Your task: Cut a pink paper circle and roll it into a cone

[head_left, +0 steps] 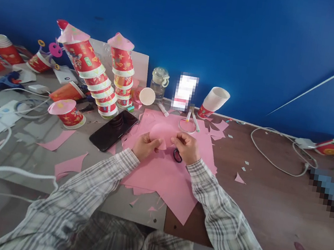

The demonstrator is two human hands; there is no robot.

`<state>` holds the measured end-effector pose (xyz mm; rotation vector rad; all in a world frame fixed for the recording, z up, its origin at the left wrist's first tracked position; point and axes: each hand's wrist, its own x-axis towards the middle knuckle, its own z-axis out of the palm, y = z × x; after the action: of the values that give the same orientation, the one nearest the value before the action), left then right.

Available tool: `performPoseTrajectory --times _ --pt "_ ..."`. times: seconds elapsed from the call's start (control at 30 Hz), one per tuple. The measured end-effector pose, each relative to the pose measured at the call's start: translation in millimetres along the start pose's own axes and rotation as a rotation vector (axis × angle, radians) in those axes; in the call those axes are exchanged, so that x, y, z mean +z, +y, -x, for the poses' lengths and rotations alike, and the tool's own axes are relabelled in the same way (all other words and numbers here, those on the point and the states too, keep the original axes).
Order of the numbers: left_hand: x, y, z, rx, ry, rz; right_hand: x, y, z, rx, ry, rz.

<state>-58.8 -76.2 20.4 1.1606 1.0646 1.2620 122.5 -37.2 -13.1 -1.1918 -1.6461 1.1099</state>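
My left hand [147, 146] is closed, its thumb and fingers pinching a rounded piece of pink paper [159, 134]. Just to the right, my right hand [188, 147] is closed too, fingertips pressed together beside that paper's right edge. Whatever those fingertips grip is too small to make out. A black ring [177, 155], which looks like a scissors handle, shows below the right hand; I cannot tell whether the hand touches it. Under both hands lie large pink paper sheets [177, 181] on the table.
Two stacked red paper-cup towers [95, 75] with pink cone tops stand left of a black phone [113, 130]. Behind are a glass jug [160, 81], a lit screen [185, 92] and nested cups [215, 101]. White cables [9, 138] and paper scraps [70, 164] lie around.
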Motion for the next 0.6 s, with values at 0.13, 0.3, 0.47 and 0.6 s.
performPoseTrajectory --times 0.13,0.3,0.47,0.6 --pt "0.1 1 0 0.005 0.009 0.000 3 13 2 -0.016 0.091 -0.015" --pt "-2.3 -3 -1 -0.009 -0.036 0.028 8 28 4 -0.014 0.200 -0.053" --pt "-2.3 -5 -2 -0.048 -0.053 0.027 18 32 5 -0.003 0.175 -0.160" --pt "-1.3 -4 -3 -0.045 -0.039 0.011 22 27 7 0.063 0.111 -0.247"
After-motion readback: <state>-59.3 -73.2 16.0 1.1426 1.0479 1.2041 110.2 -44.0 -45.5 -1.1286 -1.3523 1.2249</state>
